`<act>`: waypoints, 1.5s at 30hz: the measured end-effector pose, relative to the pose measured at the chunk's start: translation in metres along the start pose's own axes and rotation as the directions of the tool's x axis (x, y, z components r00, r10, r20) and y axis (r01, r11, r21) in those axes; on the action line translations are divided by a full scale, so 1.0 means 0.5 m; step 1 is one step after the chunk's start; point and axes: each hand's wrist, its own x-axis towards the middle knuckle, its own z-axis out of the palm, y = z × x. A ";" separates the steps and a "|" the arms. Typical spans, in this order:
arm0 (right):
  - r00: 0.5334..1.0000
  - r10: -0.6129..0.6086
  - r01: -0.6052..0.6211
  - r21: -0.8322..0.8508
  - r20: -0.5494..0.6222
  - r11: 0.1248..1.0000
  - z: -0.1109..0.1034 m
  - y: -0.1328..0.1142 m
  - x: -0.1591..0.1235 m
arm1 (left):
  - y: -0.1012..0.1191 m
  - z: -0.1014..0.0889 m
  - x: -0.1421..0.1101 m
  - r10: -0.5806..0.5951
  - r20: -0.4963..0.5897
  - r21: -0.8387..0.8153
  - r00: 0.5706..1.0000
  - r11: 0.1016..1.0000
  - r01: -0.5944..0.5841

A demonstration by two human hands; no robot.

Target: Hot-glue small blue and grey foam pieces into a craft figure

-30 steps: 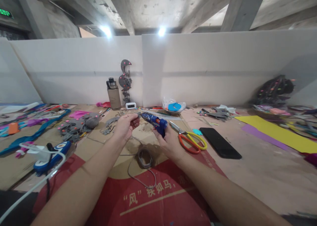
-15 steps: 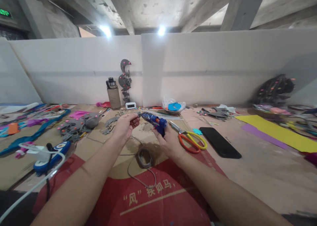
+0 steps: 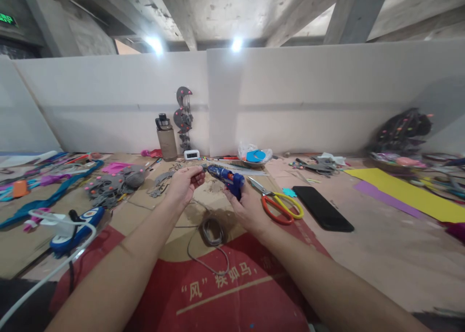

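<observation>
My right hand (image 3: 244, 207) is closed around the grip of a blue hot glue gun (image 3: 225, 176), whose nozzle points left. The nozzle tip is right by the fingertips of my left hand (image 3: 186, 184). Those fingers are pinched together on a small dark piece, too small and too covered to name. Below both hands a coil of grey cord (image 3: 212, 232) lies on the red and tan cardboard (image 3: 232, 298). Scissors (image 3: 278, 203) with one red and one yellow handle lie just right of my right hand.
A black phone (image 3: 322, 208) lies beyond the scissors. At left are a blue power strip (image 3: 78, 230) with a white cable and grey felt pieces with pink dots (image 3: 114, 184). A bottle (image 3: 166, 140), a small white clock (image 3: 192, 155) and a plastic-wrapped bowl (image 3: 255, 156) stand at the back.
Almost nothing differs. Both hands and the glue gun keep their places, and the view has shifted very slightly.
</observation>
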 end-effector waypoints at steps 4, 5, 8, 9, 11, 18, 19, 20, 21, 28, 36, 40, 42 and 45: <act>1.000 0.005 -0.005 -0.001 0.001 1.000 0.001 0.002 -0.001 | 0.000 -0.002 0.003 -0.001 -0.016 0.002 1.000 1.000 0.001; 1.000 0.001 -0.001 0.004 -0.002 1.000 0.001 0.002 -0.001 | 0.000 -0.003 0.005 -0.001 -0.024 -0.005 1.000 1.000 0.001; 1.000 -0.009 0.009 0.015 -0.011 1.000 0.001 0.002 -0.003 | 0.000 -0.007 0.011 -0.004 -0.039 -0.023 0.999 1.000 0.003; 1.000 -0.008 0.009 0.015 -0.013 1.000 0.001 0.001 -0.003 | 0.000 -0.007 0.012 -0.005 -0.041 -0.025 0.999 1.000 0.004; 1.000 -0.003 0.004 0.017 -0.013 1.000 0.000 0.000 -0.003 | 0.000 -0.006 0.011 -0.008 -0.033 -0.016 0.999 1.000 0.008; 1.000 0.004 -0.004 0.023 0.008 1.000 0.001 -0.004 -0.001 | -0.002 0.000 0.000 0.006 0.003 0.011 1.000 1.000 -0.006; 1.000 0.005 -0.005 0.021 0.007 1.000 0.001 -0.005 -0.001 | -0.002 -0.001 0.000 0.005 0.008 0.018 1.000 1.000 -0.005; 1.000 0.007 -0.007 0.021 0.007 1.000 0.001 -0.005 -0.001 | -0.003 -0.001 0.001 0.003 0.014 0.024 1.000 1.000 -0.003; 1.000 0.010 -0.010 0.024 0.005 1.000 0.001 -0.005 -0.002 | -0.003 -0.002 0.001 0.000 0.017 0.026 1.000 1.000 0.000; 0.999 0.037 -0.035 0.055 -0.036 0.998 0.000 -0.005 -0.006 | -0.001 -0.004 0.006 -0.022 -0.016 -0.010 1.000 1.000 0.022; 1.000 0.020 -0.019 0.060 -0.021 0.998 0.001 -0.005 -0.002 | -0.002 -0.004 0.005 -0.022 0.019 0.007 1.000 1.000 0.022; 0.999 0.026 -0.024 0.074 -0.036 0.997 0.001 0.002 -0.002 | -0.002 -0.004 0.006 -0.031 0.008 -0.008 0.999 0.999 0.031; 0.999 0.026 -0.023 0.073 -0.035 0.997 0.001 0.004 -0.001 | -0.002 -0.004 0.006 -0.034 0.000 -0.019 0.999 0.999 0.034; 1.000 0.014 -0.012 0.077 -0.025 0.997 0.001 0.004 0.000 | -0.002 -0.003 0.005 -0.027 -0.001 -0.037 1.000 0.999 0.027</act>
